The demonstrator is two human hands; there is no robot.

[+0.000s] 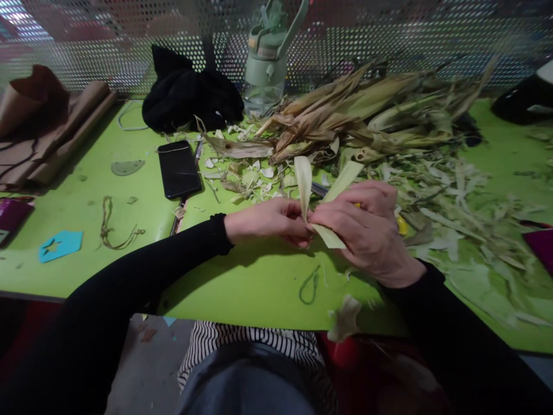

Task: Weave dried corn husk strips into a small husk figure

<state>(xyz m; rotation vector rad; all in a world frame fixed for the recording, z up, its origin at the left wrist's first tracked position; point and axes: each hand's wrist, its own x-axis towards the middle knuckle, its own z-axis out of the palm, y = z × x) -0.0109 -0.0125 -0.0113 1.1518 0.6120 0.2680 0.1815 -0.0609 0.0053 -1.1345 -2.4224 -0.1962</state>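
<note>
My left hand point(270, 220) and my right hand point(367, 227) meet over the green table point(259, 282), both in black sleeves. Between them they pinch pale corn husk strips point(303, 184). One strip stands up from the left fingers; another folds across the right fingers, its end pointing down. Something yellow point(401, 225) shows behind the right hand; I cannot make out what it is. A dark tool point(318, 188), possibly scissors, lies just behind the hands.
A heap of dried corn husks point(367, 109) and scraps covers the table's right and back. A black phone point(178, 168), a black cloth point(190, 95), a green bottle point(265, 63), brown paper point(47, 127) and a blue star cut-out point(60, 245) sit to the left and behind.
</note>
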